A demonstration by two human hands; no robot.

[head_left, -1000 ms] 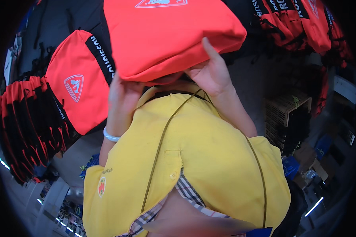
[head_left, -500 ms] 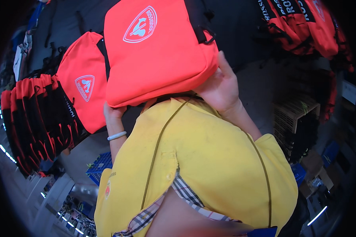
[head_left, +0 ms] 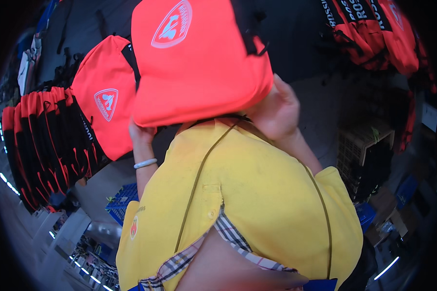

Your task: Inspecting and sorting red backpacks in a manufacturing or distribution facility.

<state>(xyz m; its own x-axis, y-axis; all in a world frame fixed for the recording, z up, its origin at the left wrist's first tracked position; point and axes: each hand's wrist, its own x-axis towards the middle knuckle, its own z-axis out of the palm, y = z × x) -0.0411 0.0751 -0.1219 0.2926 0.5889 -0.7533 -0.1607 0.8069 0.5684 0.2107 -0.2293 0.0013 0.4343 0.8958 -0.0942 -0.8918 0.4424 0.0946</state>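
I hold an orange-red backpack (head_left: 199, 63) with a pale shield emblem and black straps up in front of me, above my yellow shirt (head_left: 247, 194). My left hand (head_left: 142, 133), a pale bangle on its wrist, grips the bag's lower left corner. At the lower right edge my right hand (head_left: 278, 112) is pressed against the bag from underneath. Most of both hands' fingers are hidden behind the bag.
A second orange-red backpack (head_left: 104, 97) hangs at the left beside a row of several red and black bags (head_left: 43, 140). More red bags (head_left: 374, 34) hang at the upper right. Stacked dark crates (head_left: 364, 155) stand at the right, a blue crate (head_left: 121, 203) lower left.
The backpack has risen and shifted right in view, so its emblem and black strap now show. Both hands went up with it, still gripping its lower edge.
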